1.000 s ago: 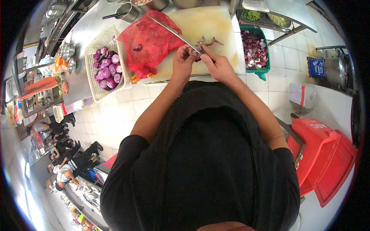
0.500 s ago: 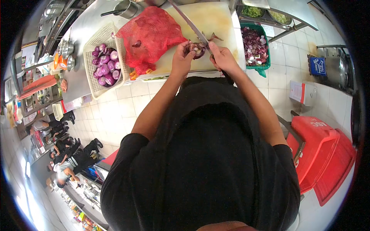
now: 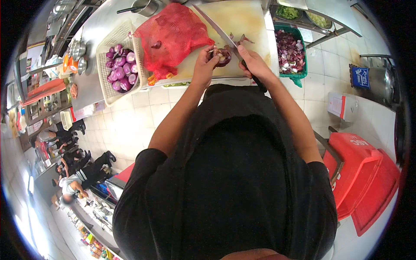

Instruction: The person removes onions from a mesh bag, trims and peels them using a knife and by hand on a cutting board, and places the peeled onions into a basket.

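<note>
Over the near edge of the pale cutting board [image 3: 255, 21], my left hand [image 3: 205, 65] is closed round a purple onion [image 3: 223, 56]. My right hand [image 3: 256, 66] grips the black handle of a long knife [image 3: 215, 27], its blade pointing up and left past the onion. Small skin scraps [image 3: 245, 39] lie on the board beyond the knife. A red mesh bag [image 3: 175, 37] rests on the board left of my hands. Further left, a cream basket [image 3: 104, 84] holds several purple onions [image 3: 122, 69].
A green crate [image 3: 303, 65] of onion skins hangs at the board's right. A metal pot [image 3: 147, 8] stands at the back left. Red bins [image 3: 353, 169] are at the lower right. Several people [image 3: 71, 184] are at the far left.
My right hand has shifted from the blade to the knife's handle, and the knife has turned steeper. The onion, earlier mostly hidden between both hands, now shows in my left hand.
</note>
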